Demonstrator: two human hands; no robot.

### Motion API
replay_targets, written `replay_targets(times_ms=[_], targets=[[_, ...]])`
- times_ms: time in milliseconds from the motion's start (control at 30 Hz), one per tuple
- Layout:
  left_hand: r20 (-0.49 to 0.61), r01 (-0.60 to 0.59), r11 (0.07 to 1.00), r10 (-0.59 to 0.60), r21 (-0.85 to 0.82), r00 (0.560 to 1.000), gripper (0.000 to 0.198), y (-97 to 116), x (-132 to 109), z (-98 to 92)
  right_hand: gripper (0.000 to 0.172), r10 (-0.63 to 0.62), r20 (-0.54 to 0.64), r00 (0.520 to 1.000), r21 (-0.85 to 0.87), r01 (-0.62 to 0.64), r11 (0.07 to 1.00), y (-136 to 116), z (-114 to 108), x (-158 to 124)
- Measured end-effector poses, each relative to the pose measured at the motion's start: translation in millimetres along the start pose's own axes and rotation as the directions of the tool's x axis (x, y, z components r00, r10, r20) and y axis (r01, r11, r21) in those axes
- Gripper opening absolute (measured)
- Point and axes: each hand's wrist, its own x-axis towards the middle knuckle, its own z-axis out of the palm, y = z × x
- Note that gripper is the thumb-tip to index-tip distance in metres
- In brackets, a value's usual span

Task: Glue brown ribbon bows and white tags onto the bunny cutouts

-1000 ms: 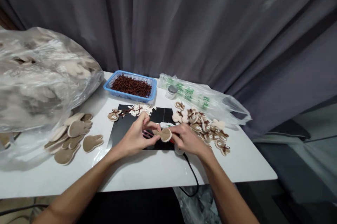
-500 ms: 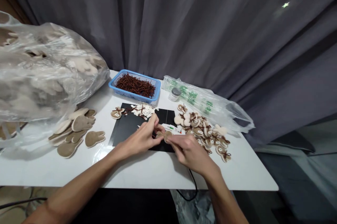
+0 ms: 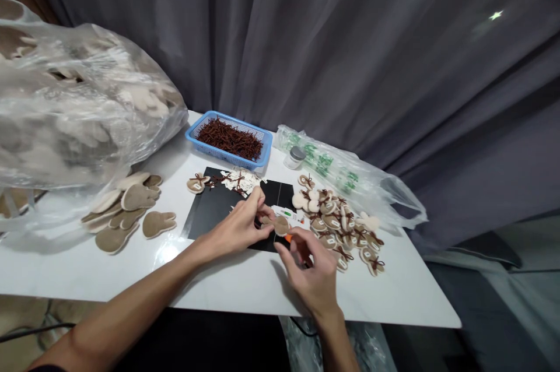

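Observation:
My left hand [image 3: 242,223] pinches a small brown fabric bunny piece [image 3: 280,225] above a black mat [image 3: 210,209]. Just right of that piece is my right hand [image 3: 312,264], its thumb and forefinger apart and its other fingers curled; an orange tip [image 3: 287,238] shows beside it, and whether the curled fingers hold it is unclear. Under the hands lies a white printed card [image 3: 291,216]. White labels [image 3: 242,179] and brown bows are scattered on the mat's far part. To the right sits a pile of bunny pieces with bows and labels [image 3: 332,222].
A blue basket [image 3: 266,153] of brown bows stands at the back, beside a grey-lidded jar [image 3: 294,158] and a plastic bag with green print [image 3: 341,171]. Loose bunny pieces [image 3: 136,197] lie left, under a large stuffed clear bag [image 3: 87,109]. The white table's [image 3: 394,299] front edge is near.
My right hand has let go of the small bunny piece and drawn back slightly, its thumb and forefinger now apart. An orange tip has come into sight. The view has shifted slightly.

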Motion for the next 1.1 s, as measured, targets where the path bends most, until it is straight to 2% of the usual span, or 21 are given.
replay_targets(times_ms=[133, 300, 400, 533, 633, 767, 967, 1100], targets=[[0.017, -0.003, 1.000, 0.004, -0.028, 1.000, 0.036, 2.7, 0.3, 0.7, 0.019, -0.176, -0.053, 0.983, -0.161, 0.165, 0.973, 2.1, 10.9, -6.8], [0.024, -0.011, 0.998, 0.012, -0.061, 1.000, 0.041, 2.8, 0.2, 1.5, 0.020, -0.246, -0.122, 0.962, -0.186, 0.221, 0.957, 7.4, 17.8, -0.5], [0.019, -0.006, 0.998, 0.007, -0.062, 1.000, 0.042, 3.1, -0.4, 1.2, 0.020, -0.224, -0.099, 0.969, -0.128, 0.211, 0.969, 7.2, 20.8, 2.3], [-0.001, -0.007, 0.998, 0.007, -0.058, 1.000, 0.043, 5.3, -1.3, 1.6, 0.022, -0.097, -0.116, 0.988, 0.011, 0.099, 0.995, 3.7, 25.9, -0.4], [0.002, -0.019, 0.998, 0.019, -0.064, 1.000, 0.042, 6.9, -1.5, 2.7, 0.025, -0.047, -0.151, 0.987, 0.046, 0.054, 0.997, 1.2, 30.9, -5.9], [0.017, -0.048, 0.998, 0.049, -0.050, 0.999, 0.038, 9.0, 0.7, 2.5, 0.025, -0.040, -0.201, 0.979, 0.029, 0.047, 0.998, -0.2, 37.6, -11.9], [0.037, -0.102, 0.995, 0.101, 0.014, 0.994, 0.035, 15.3, 11.2, 0.7, 0.026, -0.116, -0.261, 0.958, 0.013, 0.123, 0.992, 6.7, 42.2, -11.0], [0.047, -0.134, 0.989, 0.131, 0.065, 0.990, 0.032, 16.5, 18.6, 2.0, 0.024, -0.057, -0.260, 0.964, 0.042, 0.070, 0.997, 14.5, 40.8, -9.9]])
